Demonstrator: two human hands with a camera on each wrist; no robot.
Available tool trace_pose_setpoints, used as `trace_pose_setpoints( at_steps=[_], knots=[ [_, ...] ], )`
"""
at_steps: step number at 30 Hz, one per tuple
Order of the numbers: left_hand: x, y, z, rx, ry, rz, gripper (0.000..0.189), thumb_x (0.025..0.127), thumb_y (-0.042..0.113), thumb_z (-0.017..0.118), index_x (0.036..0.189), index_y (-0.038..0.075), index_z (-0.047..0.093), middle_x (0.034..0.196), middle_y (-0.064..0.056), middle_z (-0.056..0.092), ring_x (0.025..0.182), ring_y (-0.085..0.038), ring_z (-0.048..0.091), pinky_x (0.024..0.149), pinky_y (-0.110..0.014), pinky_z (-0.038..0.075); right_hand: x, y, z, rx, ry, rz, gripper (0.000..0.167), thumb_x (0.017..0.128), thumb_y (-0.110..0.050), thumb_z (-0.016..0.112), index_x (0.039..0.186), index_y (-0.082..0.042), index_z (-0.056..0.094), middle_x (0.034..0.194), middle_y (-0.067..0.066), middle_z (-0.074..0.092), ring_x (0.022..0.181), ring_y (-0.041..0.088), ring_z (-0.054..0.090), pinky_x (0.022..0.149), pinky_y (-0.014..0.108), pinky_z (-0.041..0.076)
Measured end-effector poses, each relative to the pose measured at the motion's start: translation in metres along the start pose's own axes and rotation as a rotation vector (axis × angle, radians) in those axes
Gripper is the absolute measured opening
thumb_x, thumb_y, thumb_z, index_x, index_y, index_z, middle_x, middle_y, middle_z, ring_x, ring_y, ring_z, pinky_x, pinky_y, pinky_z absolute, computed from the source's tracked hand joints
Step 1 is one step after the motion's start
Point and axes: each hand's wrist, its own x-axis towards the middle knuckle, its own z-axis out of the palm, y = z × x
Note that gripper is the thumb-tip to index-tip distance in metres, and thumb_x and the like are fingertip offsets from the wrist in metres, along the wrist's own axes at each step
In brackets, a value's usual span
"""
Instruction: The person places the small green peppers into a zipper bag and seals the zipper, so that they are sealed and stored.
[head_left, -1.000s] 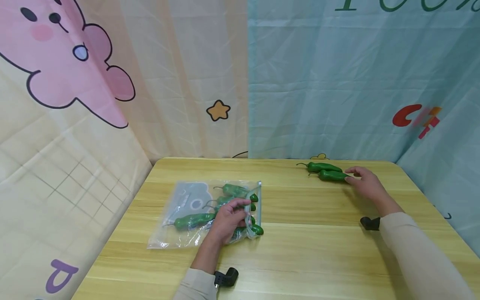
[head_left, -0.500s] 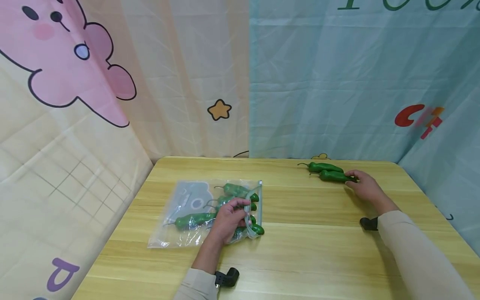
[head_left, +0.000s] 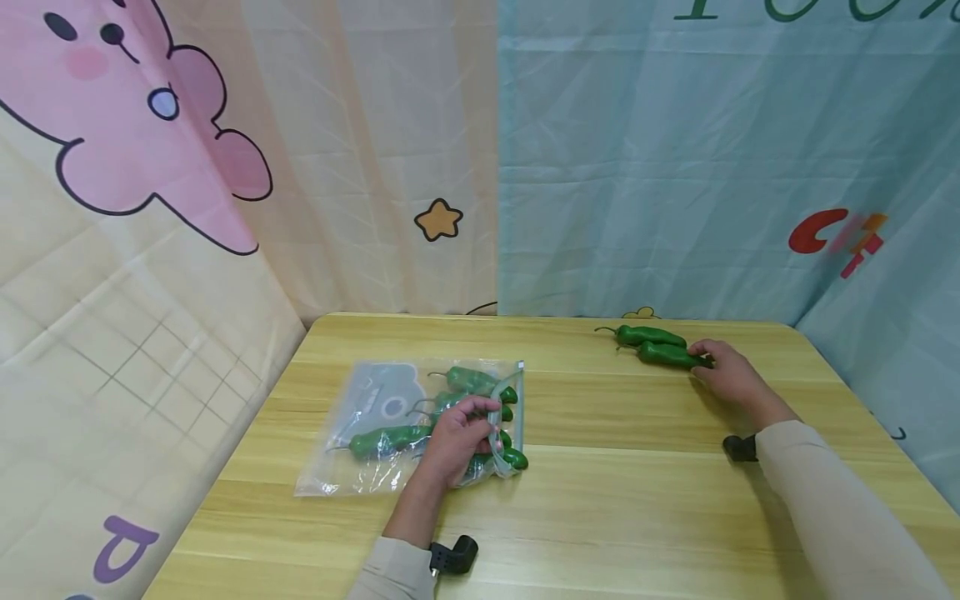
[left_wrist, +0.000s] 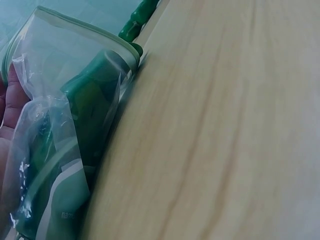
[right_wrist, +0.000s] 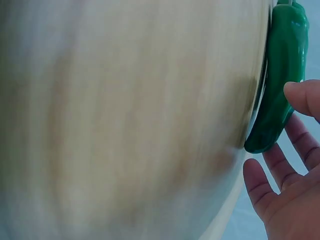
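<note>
A clear zip bag (head_left: 322,477) lies on the left of the table with several long green peppers (head_left: 386,442) inside, their tips toward its mouth. My left hand (head_left: 453,442) pinches the upper lip of that mouth; in the left wrist view the fingers (left_wrist: 16,100) sit behind the plastic (left_wrist: 55,55). At the back right, my right hand (head_left: 733,379) holds a green pepper (head_left: 663,356) near its tip. The right wrist view has the thumb (right_wrist: 302,97) on one side of this pepper (right_wrist: 282,65) and fingers on the other. A second loose pepper (head_left: 647,335) lies just behind it.
The wooden table (head_left: 600,517) ends at the back against hanging printed curtains (head_left: 637,167). A black wrist camera (head_left: 453,555) sits on the left wrist, and another (head_left: 741,447) on the right.
My right hand has shifted slightly left and closed its thumb and fingers on the front pepper's tip, which has turned a little toward me. The left hand and the bag stay put.
</note>
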Motion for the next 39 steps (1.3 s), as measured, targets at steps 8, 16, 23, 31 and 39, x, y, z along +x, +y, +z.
trace_pose_setpoints(
  at_steps=[8,16,23,31,39],
  knots=[
    [0.0002,0.0000,-0.0002,0.008,0.001,-0.007,0.039,0.083,-0.010,0.054,0.122,-0.016,0.053,0.103,-0.016,0.061,0.066,-0.014,0.062,0.062,-0.026,0.056,-0.0004,-0.0019,0.0008,-0.011,0.000,-0.034,0.031,0.095,0.000,0.056,0.124,0.011,0.051,0.125,0.038,0.050,0.114,0.055,0.047,0.093,0.066,0.040],
    [0.0001,-0.0007,-0.0007,0.018,0.002,-0.004,0.038,0.083,-0.011,0.054,0.121,-0.015,0.054,0.098,-0.011,0.061,0.065,-0.014,0.062,0.062,-0.025,0.056,-0.0001,-0.0019,0.0002,-0.010,-0.033,-0.025,0.034,0.096,0.001,0.055,0.127,0.012,0.047,0.127,0.038,0.047,0.116,0.056,0.045,0.094,0.067,0.039],
    [0.0003,-0.0015,-0.0009,0.011,-0.001,0.010,0.038,0.083,-0.011,0.053,0.121,-0.016,0.053,0.097,-0.010,0.061,0.065,-0.013,0.061,0.061,-0.024,0.056,-0.0004,-0.0020,0.0003,-0.009,-0.038,-0.013,0.031,0.097,0.001,0.053,0.126,0.010,0.046,0.129,0.038,0.047,0.116,0.056,0.046,0.093,0.067,0.041],
    [0.0001,-0.0011,-0.0002,0.008,-0.004,0.006,0.039,0.083,-0.010,0.053,0.122,-0.017,0.052,0.100,-0.015,0.061,0.066,-0.013,0.062,0.062,-0.025,0.056,-0.0037,-0.0032,0.0002,0.016,-0.046,0.003,0.030,0.099,-0.001,0.052,0.127,0.008,0.047,0.130,0.036,0.047,0.116,0.055,0.047,0.092,0.065,0.043],
    [-0.0007,-0.0003,0.0004,0.006,0.002,0.001,0.039,0.083,-0.011,0.053,0.122,-0.017,0.053,0.102,-0.017,0.060,0.066,-0.014,0.062,0.063,-0.025,0.056,-0.0072,-0.0018,0.0004,0.061,-0.063,-0.021,0.030,0.099,-0.003,0.054,0.128,0.006,0.049,0.132,0.034,0.048,0.117,0.053,0.048,0.092,0.060,0.046]
  ],
)
